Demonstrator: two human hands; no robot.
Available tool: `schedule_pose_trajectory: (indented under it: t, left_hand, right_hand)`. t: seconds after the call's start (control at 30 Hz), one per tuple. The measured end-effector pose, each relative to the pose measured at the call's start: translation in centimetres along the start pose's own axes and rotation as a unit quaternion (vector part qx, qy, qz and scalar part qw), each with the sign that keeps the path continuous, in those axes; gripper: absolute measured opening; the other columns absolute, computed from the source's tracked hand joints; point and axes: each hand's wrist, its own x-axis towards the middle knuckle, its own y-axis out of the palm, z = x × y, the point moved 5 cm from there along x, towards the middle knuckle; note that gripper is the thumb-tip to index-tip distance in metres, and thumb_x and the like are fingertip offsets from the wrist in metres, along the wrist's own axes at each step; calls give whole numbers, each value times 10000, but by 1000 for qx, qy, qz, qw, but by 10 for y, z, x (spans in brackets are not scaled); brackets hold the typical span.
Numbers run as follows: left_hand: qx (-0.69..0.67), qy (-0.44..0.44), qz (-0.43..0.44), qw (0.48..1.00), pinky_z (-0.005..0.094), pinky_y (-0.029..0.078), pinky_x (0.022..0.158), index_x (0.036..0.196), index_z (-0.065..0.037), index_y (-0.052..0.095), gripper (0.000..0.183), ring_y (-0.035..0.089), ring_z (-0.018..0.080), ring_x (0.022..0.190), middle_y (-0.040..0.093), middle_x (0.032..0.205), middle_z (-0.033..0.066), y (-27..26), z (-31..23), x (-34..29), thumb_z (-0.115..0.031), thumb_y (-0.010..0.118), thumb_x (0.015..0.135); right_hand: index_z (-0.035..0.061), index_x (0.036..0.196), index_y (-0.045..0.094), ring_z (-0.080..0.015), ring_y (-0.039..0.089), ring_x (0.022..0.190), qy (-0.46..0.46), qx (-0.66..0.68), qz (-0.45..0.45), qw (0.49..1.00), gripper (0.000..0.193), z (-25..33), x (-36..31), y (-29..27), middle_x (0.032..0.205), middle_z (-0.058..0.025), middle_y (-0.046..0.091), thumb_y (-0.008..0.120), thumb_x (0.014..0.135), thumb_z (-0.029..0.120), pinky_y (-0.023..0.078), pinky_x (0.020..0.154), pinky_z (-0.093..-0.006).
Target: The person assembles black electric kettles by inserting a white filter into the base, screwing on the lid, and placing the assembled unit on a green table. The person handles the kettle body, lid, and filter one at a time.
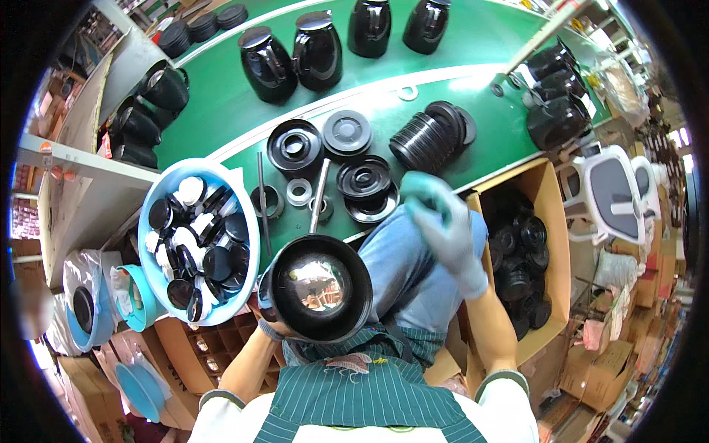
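My left hand, mostly hidden, grips a round black jug body at its left side above my lap. The jug's open end faces up, and a shiny silvery dome shows inside. My right hand, in a pale grey-blue glove, is raised over my right knee, somewhat blurred. Its fingers look apart, and I see nothing in them. Just beyond are black ringed parts, a flat black lid, a black round part with a raised centre and a metal rod.
Finished-looking black jugs stand on the green table. A stack of black discs lies at the right. Left of me is a light-blue basin of black and white parts; right, a cardboard box holds black parts.
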Motion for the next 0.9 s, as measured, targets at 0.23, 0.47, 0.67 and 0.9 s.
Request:
schedule_pose_trajectory:
  t: [0.23,0.47,0.67,0.9]
  left_hand:
    - [155,-2,-53,987,483,446,1175,1569,-119,402,608,509,299,1407,497,1555,144,-13,13,-13,-424,521,1056]
    - [175,30,6,984,497,483,1145,1560,-109,410,573,535,310,1380,510,1540,155,-6,2,16,-419,474,1082]
    - [133,39,79,987,490,490,1135,1550,-95,422,564,547,309,1365,518,1531,160,1,-9,51,-389,493,1074]
    - [120,21,132,984,482,499,1124,1538,-78,436,554,561,308,1346,528,1520,166,2,-22,53,-355,515,1064]
  right_hand:
    - [148,1332,640,-337,486,1399,-66,-578,360,729,577,-56,70,107,1476,-166,536,784,854,439,410,1148,-458]
    - [83,1122,644,-365,674,1033,-135,-424,116,888,354,-4,61,47,1207,-141,661,785,811,178,576,857,-430]
    - [-51,1335,592,-202,694,1015,257,514,155,803,426,28,5,-11,1159,-115,707,589,951,131,555,925,-329]
    - [13,1378,580,-219,646,837,253,74,64,963,468,55,-48,-10,1051,-146,676,681,949,169,523,744,-345]
